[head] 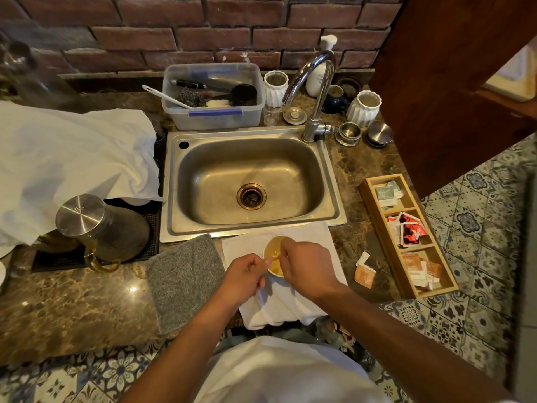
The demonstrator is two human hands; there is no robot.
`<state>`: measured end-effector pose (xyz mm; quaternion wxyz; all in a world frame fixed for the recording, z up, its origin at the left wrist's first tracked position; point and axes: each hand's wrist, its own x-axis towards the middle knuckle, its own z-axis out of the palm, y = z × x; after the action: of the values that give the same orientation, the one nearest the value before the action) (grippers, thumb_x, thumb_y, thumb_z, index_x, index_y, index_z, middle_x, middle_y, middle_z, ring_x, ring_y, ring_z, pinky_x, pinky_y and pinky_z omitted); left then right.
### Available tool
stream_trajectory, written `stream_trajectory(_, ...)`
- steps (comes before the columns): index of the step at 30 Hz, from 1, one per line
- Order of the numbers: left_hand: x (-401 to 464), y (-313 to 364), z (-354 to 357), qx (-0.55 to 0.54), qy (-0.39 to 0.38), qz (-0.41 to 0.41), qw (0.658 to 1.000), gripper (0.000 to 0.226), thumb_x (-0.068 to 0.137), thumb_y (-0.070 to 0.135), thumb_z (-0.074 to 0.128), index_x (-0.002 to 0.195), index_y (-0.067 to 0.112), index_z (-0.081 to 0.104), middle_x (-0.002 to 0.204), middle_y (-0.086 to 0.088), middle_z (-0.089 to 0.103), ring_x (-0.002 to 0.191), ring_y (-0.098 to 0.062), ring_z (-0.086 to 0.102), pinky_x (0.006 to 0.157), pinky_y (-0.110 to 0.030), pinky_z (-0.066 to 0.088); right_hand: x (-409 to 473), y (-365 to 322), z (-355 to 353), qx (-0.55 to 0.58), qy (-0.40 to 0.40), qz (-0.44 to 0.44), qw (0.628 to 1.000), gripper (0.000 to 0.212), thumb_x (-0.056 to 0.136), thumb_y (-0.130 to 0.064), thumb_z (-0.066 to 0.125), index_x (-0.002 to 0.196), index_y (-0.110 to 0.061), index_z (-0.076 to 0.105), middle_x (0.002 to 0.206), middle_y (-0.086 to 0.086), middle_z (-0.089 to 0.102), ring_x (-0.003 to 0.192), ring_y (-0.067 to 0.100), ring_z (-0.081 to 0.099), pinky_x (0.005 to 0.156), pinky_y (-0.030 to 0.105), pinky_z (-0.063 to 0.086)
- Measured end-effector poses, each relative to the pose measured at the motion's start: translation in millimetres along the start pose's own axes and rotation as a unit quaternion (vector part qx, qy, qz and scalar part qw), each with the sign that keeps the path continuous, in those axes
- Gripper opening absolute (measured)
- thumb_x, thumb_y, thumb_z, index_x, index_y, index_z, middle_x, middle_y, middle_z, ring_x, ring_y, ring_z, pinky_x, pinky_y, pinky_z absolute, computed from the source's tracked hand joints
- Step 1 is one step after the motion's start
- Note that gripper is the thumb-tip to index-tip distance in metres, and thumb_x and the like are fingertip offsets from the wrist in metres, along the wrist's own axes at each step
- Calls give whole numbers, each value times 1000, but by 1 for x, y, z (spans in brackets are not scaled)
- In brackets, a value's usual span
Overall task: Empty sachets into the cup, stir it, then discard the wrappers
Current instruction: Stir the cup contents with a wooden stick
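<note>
Mottled brown marble counter (72,303), glossy and veined, runs beneath a rough red brick wall (186,39). At the counter's front edge a small round cup (274,258) with a pale rim and amber liquid inside stands on a folded white cloth (279,303). The left hand (244,276) sits at the cup's left side, fingers curled with thumb and fingertip touching the rim. The right hand (305,266) hangs over the cup, fingers bunched as if pinching something thin; what it holds is too small to tell. A nubbly grey mat (183,280) lies just left of the cloth. To the right lie a torn orange sachet (364,274) and a long wooden tray (374,205) in three compartments, holding grey-green, red and orange packets. Behind the cloth a rectangular brushed steel sink (250,181) with a brass-ringed drain sits under a curved chrome tap (316,91). Left stand a glass jug (101,228) with a ribbed steel lid and a crumpled white sheet (72,164).
</note>
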<state>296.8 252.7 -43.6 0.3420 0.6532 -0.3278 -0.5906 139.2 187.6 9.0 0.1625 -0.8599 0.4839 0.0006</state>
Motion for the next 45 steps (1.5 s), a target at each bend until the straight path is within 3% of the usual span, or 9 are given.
stream_trajectory(5,2,-2,1,-8,-1,0,1000,38,100,35,65,70,11,60,50,3,59,40,-9,46,45,-20,40,-5,5,-4,32,-68,20,997,20,97,-34,56,103,-19,67,94,7,73,82,25,66,66,30,44)
stream_trajectory(8,3,-3,1,-4,-3,0,1000,38,99,36,65,72,10,60,50,3,59,41,-10,46,46,-21,41,-5,11,-14,-7,-92,25,995,21,93,-36,59,100,-18,68,94,7,73,83,28,67,63,30,39)
stream_trajectory(14,3,-4,0,-12,-2,-1,1000,38,100,34,65,69,11,59,50,2,59,40,-10,45,44,-21,40,2,18,-23,-64,-33,42,996,20,95,-27,54,112,-17,60,91,5,72,79,27,67,59,29,36)
stream_trajectory(21,5,-4,1,-5,-1,0,1000,38,100,35,65,69,12,60,51,1,60,40,-10,46,44,-20,41,4,7,-10,-24,4,24,999,25,93,-33,62,111,-17,60,93,5,73,78,25,66,59,28,34)
stream_trajectory(25,4,-4,1,-8,1,3,1000,38,100,33,65,70,10,60,51,1,61,40,-9,47,44,-19,42,-1,-1,-3,11,-18,3,1000,27,95,-34,61,116,-17,61,96,7,74,81,26,68,64,29,41)
stream_trajectory(34,4,-3,0,-7,-1,6,1000,39,99,34,65,68,11,59,50,1,60,39,-10,45,43,-21,40,-11,13,-23,-41,-81,-1,996,31,96,-42,54,112,-17,62,98,8,72,84,28,67,65,30,38)
stream_trajectory(37,4,-2,0,-2,-1,7,1000,40,99,35,65,66,14,58,50,2,60,39,-11,45,43,-22,40,-7,18,-30,-76,-77,5,994,28,94,-37,56,114,-17,61,97,7,72,84,29,68,63,29,35)
stream_trajectory(43,3,-2,0,-2,0,9,1000,40,100,35,65,66,14,58,49,3,60,39,-10,45,43,-21,40,1,11,-35,-101,-99,-10,990,34,89,-36,66,117,-16,63,103,9,73,87,30,69,66,31,44)
stream_trajectory(45,2,-2,1,0,2,10,1000,41,100,34,65,66,13,58,48,3,59,39,-10,45,43,-21,40,1,6,-32,-106,-99,-22,989,31,90,-35,65,113,-15,64,101,10,73,86,31,69,65,31,39)
